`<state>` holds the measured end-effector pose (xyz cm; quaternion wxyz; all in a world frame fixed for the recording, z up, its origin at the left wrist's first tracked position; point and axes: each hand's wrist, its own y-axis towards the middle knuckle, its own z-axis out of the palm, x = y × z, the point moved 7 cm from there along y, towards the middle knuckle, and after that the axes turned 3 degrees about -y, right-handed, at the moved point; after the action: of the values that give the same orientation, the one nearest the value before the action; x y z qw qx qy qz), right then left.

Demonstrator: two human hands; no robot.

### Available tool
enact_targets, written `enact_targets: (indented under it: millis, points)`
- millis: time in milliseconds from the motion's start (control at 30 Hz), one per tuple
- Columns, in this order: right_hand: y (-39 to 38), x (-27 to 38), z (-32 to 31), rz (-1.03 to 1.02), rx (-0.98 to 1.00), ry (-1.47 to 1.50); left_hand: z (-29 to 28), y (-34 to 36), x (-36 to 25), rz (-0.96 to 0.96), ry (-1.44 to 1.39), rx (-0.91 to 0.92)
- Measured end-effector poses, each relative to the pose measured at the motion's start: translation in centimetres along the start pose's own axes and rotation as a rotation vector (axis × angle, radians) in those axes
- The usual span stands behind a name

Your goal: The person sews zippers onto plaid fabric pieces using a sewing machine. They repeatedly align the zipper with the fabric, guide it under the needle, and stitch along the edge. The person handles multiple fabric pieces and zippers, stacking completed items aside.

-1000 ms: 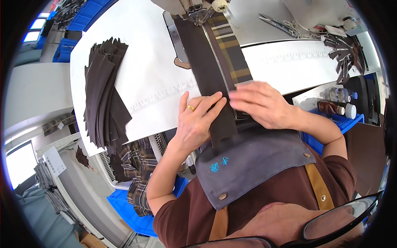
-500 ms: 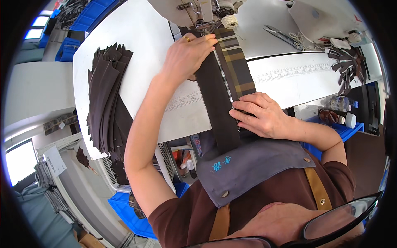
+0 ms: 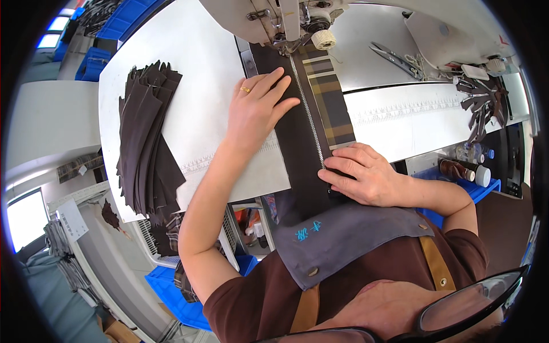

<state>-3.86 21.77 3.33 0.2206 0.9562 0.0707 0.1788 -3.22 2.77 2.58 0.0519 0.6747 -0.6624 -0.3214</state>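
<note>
A dark brown fabric piece [image 3: 297,166] lies lengthwise under the sewing machine head [image 3: 274,23], its far end beneath the presser foot. A silver-toothed metal zipper [image 3: 309,114] runs along it, with a plaid fabric strip [image 3: 331,108] to the zipper's right. My left hand [image 3: 257,106], wearing a ring, rests with fingers apart on the brown fabric left of the zipper, just short of the presser foot. My right hand [image 3: 366,177] is closed on the zipper's near part, its fingertips at the teeth; the fabric beneath that palm is hidden.
Left on the white table [image 3: 217,74] lies a stack of dark fabric strips [image 3: 146,137]. Scissors [image 3: 396,60] and a bundle of scraps [image 3: 483,103] lie to the right. Bottles [image 3: 469,163] stand in a blue tray [image 3: 486,191] beside my right forearm. Blue bins hang below left.
My left hand has drawn back from the presser foot toward me, its fingers spreading. My right hand has slid a little nearer along the zipper, baring more of the plaid strip.
</note>
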Motion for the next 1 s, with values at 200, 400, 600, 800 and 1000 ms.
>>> enact_targets:
  millis: [200, 400, 600, 800, 1000]
  points:
    - [0.5, -0.2, 0.0, -0.058, 0.025, 0.012, -0.5, 0.4, 0.6, -0.085, -0.006, 0.111]
    - [1.2, -1.0, 0.0, -0.034, 0.057, 0.07, -0.7, 1.2, 1.2, -0.061, 0.011, 0.157]
    - [1.9, -1.7, 0.0, -0.022, 0.061, 0.061, -0.1, 0.8, 2.2, -0.009, 0.097, 0.14]
    - [2.6, -2.3, 0.0, -0.017, 0.106, 0.048, -0.1, 0.3, 0.7, -0.046, 0.074, 0.152]
    - [3.1, -3.0, 0.0, -0.046, 0.108, 0.035, 0.1, 0.3, 0.4, -0.009, 0.048, 0.128]
